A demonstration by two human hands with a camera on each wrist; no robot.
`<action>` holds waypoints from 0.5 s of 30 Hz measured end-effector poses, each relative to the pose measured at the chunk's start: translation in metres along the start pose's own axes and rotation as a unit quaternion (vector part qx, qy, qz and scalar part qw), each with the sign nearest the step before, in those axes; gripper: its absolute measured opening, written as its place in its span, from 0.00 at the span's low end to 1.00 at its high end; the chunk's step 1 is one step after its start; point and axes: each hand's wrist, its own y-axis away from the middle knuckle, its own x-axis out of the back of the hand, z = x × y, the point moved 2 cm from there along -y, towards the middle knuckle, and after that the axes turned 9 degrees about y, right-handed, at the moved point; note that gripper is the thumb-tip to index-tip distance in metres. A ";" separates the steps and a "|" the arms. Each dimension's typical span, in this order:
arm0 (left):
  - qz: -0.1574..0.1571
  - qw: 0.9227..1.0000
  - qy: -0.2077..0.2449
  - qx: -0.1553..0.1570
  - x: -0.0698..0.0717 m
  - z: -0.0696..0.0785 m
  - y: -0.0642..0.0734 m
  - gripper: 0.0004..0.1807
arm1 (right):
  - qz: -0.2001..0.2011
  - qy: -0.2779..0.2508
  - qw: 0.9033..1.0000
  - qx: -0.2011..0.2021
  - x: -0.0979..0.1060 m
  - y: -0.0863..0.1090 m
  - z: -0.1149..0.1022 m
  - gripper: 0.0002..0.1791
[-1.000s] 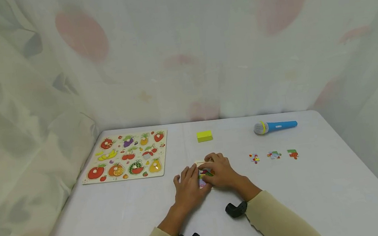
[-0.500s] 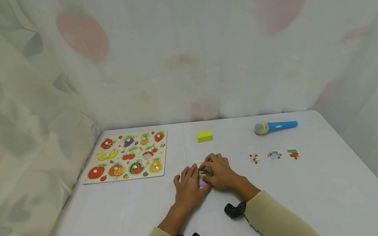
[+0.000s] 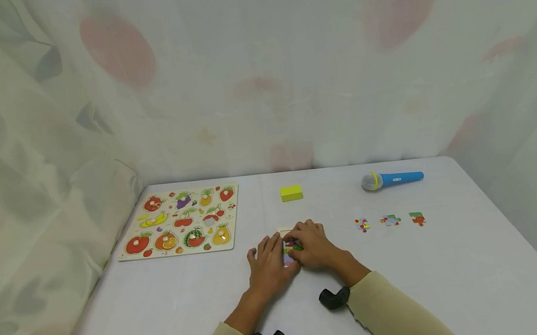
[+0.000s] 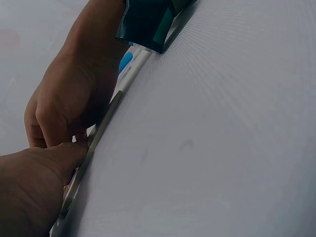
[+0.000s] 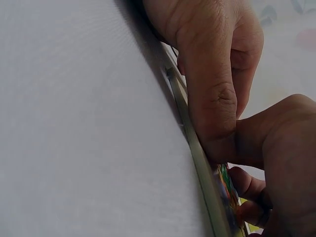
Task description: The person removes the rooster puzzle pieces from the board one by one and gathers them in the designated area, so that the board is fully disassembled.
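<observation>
A small jigsaw puzzle board (image 3: 287,261) with a wooden edge (image 4: 79,180) lies on the table between the two hands. Along its left side rests the left hand (image 3: 268,267), fingers fairly straight, thumb across the near edge. The right hand (image 3: 314,246) bends over the board's right part; its thumb and curled fingers pinch a colourful jigsaw piece (image 3: 293,245) against the surface. Much of the picture is hidden under that hand. In the right wrist view, fingertips (image 5: 242,181) of the right hand sit right at the coloured surface.
Three loose jigsaw pieces, a red-and-yellow one (image 3: 362,225), a pale blue one (image 3: 390,220) and a green-and-orange one (image 3: 417,218), lie to the right. Behind are a blue toy microphone (image 3: 391,179) and a yellow block (image 3: 291,193). A fruit peg board (image 3: 177,222) lies left.
The right hand has shifted very slightly left over the board during the last second. The left hand and the loose pieces stay in place.
</observation>
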 end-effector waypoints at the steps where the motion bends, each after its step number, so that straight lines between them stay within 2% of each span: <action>1: 0.001 1.000 -0.001 -0.001 0.000 0.000 0.000 0.40 | 0.003 0.001 1.000 0.003 -0.001 0.000 0.000 0.16; 8: 0.003 1.000 -0.003 0.001 0.000 0.000 0.001 0.41 | 0.026 0.000 1.000 0.015 -0.003 0.001 0.004 0.18; 15: 0.002 1.000 -0.012 0.004 -0.001 0.000 0.001 0.41 | 0.031 -0.010 0.999 0.018 -0.003 0.001 0.003 0.19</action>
